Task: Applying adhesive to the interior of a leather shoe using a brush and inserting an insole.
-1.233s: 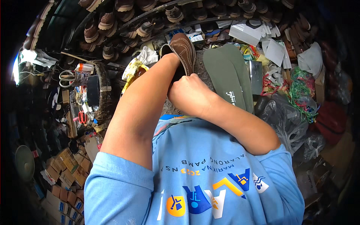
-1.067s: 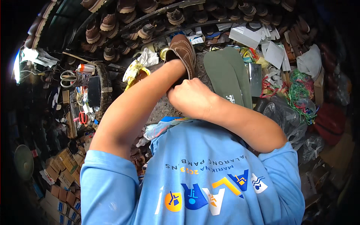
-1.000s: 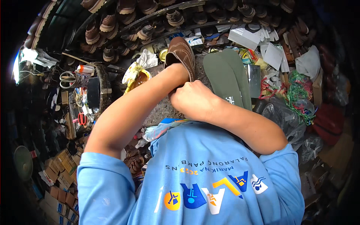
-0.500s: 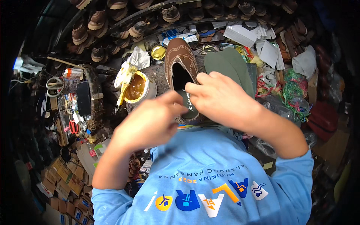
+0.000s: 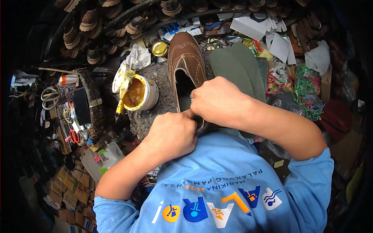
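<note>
A brown brogue shoe (image 5: 185, 50) with pale stitching lies with its toe pointing away from me and its heel near my shirt. Part of a dark grey-green insole (image 5: 185, 105) shows inside its opening. My left hand (image 5: 173, 130) is closed at the left edge of the heel, the index finger and thumb reaching over the rim. Across from it, my right hand (image 5: 217, 99) is curled into a fist at the right side of the opening, its fingertips hidden inside. Both hands grip the shoe's collar, nearly touching each other.
Left of the shoe stands an open tub (image 5: 149, 95) of amber glue, a crusted brush (image 5: 123, 91) at its rim. Flat green sole-shaped pieces (image 5: 233, 70) lie to the right. Scissors (image 5: 49, 97) and a black phone (image 5: 81, 101) are farther left. Shoes (image 5: 91, 19) line the back rack.
My left hand, blurred and raised before, has come down onto the shoe's heel edge. My right hand has closed over the opening, covering the insole's lettering. The view has shifted slightly.
</note>
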`<state>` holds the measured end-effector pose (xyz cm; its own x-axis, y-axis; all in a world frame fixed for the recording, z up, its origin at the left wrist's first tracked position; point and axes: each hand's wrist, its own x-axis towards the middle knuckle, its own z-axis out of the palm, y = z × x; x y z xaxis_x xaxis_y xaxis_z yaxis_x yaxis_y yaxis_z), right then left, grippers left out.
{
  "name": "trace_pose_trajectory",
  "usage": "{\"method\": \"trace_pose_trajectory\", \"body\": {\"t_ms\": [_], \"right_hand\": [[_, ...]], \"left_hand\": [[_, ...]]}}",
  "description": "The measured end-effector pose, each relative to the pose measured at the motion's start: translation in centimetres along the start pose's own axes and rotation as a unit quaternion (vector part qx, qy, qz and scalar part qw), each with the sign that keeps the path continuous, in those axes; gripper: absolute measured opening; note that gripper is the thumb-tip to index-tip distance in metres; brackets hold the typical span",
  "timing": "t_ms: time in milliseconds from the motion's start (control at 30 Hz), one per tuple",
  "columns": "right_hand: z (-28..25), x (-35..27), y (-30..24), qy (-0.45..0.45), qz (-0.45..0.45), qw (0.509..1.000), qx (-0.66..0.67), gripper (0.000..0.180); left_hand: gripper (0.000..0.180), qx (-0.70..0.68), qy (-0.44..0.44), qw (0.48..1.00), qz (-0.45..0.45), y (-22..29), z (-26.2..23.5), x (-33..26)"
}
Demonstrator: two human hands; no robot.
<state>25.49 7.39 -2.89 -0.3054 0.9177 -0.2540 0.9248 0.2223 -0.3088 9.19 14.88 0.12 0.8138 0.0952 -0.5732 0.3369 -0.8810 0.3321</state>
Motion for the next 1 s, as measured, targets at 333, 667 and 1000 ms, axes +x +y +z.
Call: {"method": "trace_pose_trajectory", "body": {"t_ms": [333, 667, 1000], "right_hand": [[0.0, -0.7, 1.0, 0.025, -0.014, 0.999, 0.030, 0.010], [-0.1, -1.0, 0.9, 0.016, -0.010, 1.000, 0.005, 0.008], [-0.4, -0.9, 0.8, 0.025, -0.011, 1.000, 0.008, 0.006]], "left_hand": [[0.032, -0.018, 0.036, 0.999, 0.022, -1.0, -1.3, -0.8], [0.038, 0.028, 0.015, 0.996, 0.087, -1.4, -1.0, -0.3], [0.033, 0.022, 0.046, 0.998, 0.046, -0.2, 0.1, -0.5]]}}
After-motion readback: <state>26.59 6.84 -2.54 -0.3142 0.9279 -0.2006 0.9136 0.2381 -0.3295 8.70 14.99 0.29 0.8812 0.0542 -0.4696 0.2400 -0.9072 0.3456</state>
